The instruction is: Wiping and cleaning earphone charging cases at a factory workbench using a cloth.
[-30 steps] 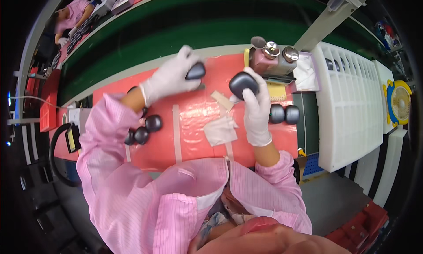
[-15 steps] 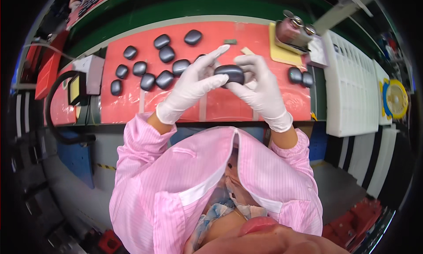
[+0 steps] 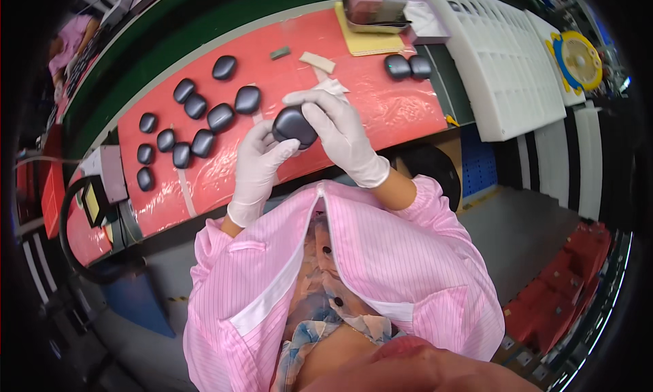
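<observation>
A long bench (image 3: 384, 116) under a glossy red sheet is stretching in front of me, running up to a dark green strip along its far side. At its right end a big white rack (image 3: 469, 72) with rows of compartments is standing, and just beyond it a round yellow-and-blue fan (image 3: 578, 60) is sitting. Nearer, a yellow flat pad (image 3: 371, 43) is lying beside a lilac-edged open box (image 3: 430, 39) that is holding white sheets.

Over the near part of the bench, both my white-gloved hands are gripping one smooth, dark-grey, rounded-square case (image 3: 296, 126). My left hand (image 3: 260, 154) is closing on it from the left, its thumb pressing at the lower edge; my right hand (image 3: 340, 132) is wrapping its upper right side with curled fingers.

Eleven matching dark-grey cases (image 3: 220, 118) are lying scattered to the left, some touching, and a side-by-side pair of dark-grey cases (image 3: 398, 67) is resting near the pad. Beyond my hands a flat beige strip (image 3: 317, 62) is lying, and a small green block (image 3: 279, 52) is sitting just left of it.
</observation>
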Motion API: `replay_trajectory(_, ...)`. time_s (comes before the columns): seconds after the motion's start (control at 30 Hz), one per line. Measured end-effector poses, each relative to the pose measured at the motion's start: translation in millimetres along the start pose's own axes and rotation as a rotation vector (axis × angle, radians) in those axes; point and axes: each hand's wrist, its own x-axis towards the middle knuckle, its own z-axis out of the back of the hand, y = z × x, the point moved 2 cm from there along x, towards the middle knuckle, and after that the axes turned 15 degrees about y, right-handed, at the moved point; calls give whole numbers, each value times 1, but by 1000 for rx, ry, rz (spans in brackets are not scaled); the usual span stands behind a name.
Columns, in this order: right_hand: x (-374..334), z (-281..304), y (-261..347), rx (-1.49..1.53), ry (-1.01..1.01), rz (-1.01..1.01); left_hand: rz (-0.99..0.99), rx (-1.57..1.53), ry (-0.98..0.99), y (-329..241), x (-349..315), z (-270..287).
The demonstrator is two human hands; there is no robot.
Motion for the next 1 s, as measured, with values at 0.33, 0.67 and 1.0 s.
replay_trajectory(0.33, -4, -6, -16, 217, 8, -68, -32, -27, 12, 3, -9, -8)
replay_trajectory(0.67, -21, -16, -35, -9, -12, -155, 41, -279, 132, 21, -17, -9)
replay_trajectory(1.0, 18, -11, -76, -1127, 187, 158, -29, -282, 156, 16, -153, 99)
